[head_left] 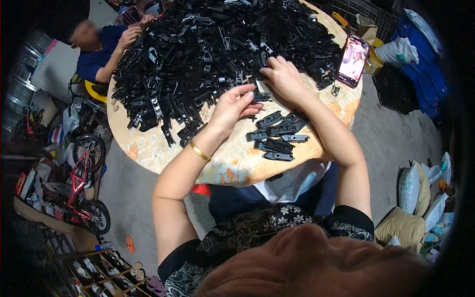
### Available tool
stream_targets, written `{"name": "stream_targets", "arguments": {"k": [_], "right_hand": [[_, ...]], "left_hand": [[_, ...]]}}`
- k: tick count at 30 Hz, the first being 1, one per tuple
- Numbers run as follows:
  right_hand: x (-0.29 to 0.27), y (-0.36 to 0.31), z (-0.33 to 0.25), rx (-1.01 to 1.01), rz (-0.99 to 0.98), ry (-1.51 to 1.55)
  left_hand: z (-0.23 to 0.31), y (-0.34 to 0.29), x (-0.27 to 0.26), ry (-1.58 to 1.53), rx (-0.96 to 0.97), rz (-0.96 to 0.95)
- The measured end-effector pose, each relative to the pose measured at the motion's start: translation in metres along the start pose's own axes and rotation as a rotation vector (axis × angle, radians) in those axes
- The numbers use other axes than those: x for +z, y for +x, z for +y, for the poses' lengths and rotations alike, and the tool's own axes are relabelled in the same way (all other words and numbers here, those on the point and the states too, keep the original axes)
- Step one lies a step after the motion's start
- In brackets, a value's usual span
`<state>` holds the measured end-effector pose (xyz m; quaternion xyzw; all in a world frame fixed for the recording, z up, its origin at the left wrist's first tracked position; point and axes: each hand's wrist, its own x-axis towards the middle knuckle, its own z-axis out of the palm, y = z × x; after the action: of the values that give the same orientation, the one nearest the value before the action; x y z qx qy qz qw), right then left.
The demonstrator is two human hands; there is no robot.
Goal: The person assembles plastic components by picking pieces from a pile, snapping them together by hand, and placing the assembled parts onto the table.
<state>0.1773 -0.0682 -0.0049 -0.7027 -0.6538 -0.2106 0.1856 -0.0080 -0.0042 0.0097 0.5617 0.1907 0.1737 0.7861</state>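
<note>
A large heap of black plastic parts (198, 54) covers most of the round table (143, 148). My left hand (231, 108) is at the heap's near edge, thumb and fingers closed around a slim black plastic part (262, 98) that sticks out to the right. Just beyond it, my right hand (287, 81) bends over the edge of the heap with its fingers curled. Whatever those fingertips grip is lost among the dark parts. Between my forearms, near the table's front edge, lies a loose group of several longer black pieces (282, 129).
A phone (353, 60) with a lit screen stands at the table's right. At the far left a person (101, 52) has both hands at the heap. A red bicycle (81, 185) is on the left floor, a shoe rack (106, 274) lower left. Sacks (403, 225) and blue crates (418, 64) line the right.
</note>
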Motion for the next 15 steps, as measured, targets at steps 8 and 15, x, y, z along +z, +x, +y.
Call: {"name": "stream_targets", "arguments": {"k": [8, 15], "right_hand": [[-0.013, -0.004, -0.009, -0.089, -0.01, -0.009], [-0.013, -0.003, -0.01, 0.029, 0.175, 0.408]], "left_hand": [[-0.003, 0.004, -0.004, -0.008, 0.006, 0.102], [-0.002, 0.002, 0.003, 0.058, -0.055, 0.03]]}}
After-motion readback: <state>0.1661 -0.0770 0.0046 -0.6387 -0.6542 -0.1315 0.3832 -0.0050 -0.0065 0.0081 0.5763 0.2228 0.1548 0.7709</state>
